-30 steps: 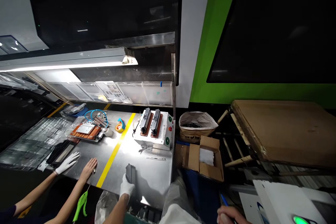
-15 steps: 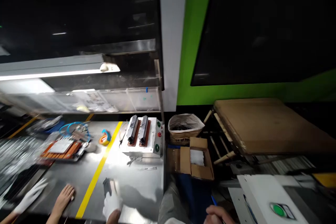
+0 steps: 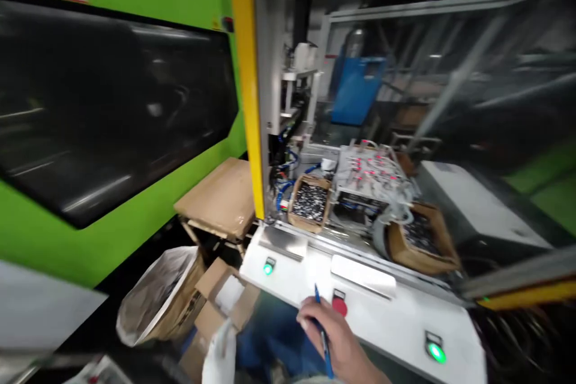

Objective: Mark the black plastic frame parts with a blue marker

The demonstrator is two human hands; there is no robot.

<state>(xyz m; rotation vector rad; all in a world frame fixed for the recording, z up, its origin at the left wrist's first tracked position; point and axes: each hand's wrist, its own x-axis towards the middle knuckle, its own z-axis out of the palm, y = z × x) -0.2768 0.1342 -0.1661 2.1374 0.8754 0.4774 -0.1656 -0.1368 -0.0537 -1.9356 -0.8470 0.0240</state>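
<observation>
I'm watching the right hand (image 3: pixel 337 336) gripping a blue pen (image 3: pixel 324 345) closed over the white control panel (image 3: pixel 373 324); the gloved left hand (image 3: pixel 220 357) is showing, its grip I cannot tell.

Dim bg, hand (image 3: pixel 335 336) blurry, edges warped, w/ soft focus

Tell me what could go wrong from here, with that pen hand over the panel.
The right hand holds a blue pen close to the red button on the white control panel, so a slip might press it. The lit green button on the same panel could also take a stray touch.
</observation>
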